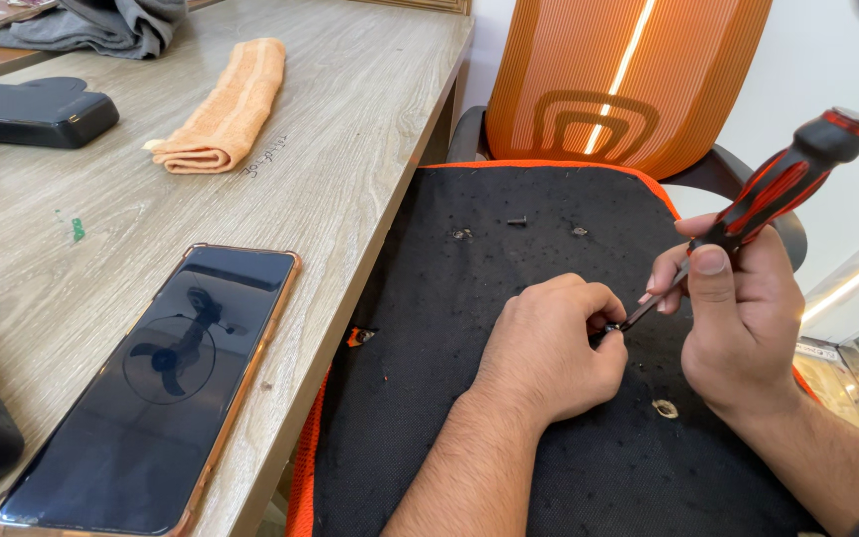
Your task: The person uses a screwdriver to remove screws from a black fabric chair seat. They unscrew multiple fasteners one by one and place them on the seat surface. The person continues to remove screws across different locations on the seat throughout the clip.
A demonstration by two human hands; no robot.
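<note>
A pale wood-grain table (pixel 350 149) stands beside an orange mesh-backed office chair whose black fabric seat (pixel 469 418) serves as the work surface. Over that seat, the right hand (pixel 743 328) is clenched around a screwdriver with a black-and-red handle (pixel 792 179), its thin shaft angled down to the left hand (pixel 549 348), which pinches a small dark part at the tip; what that part is cannot be told. Three small dark screws (pixel 517 221) lie loose near the seat's back edge, well apart from the hands. On the table rest a dark smartphone in a copper-coloured case (pixel 161 398), a folded orange towel (pixel 226 109) and a black case (pixel 32 111). The step in hand appears to be seating the tip on a tiny fastener; steadying it would call for fine alignment.
</note>
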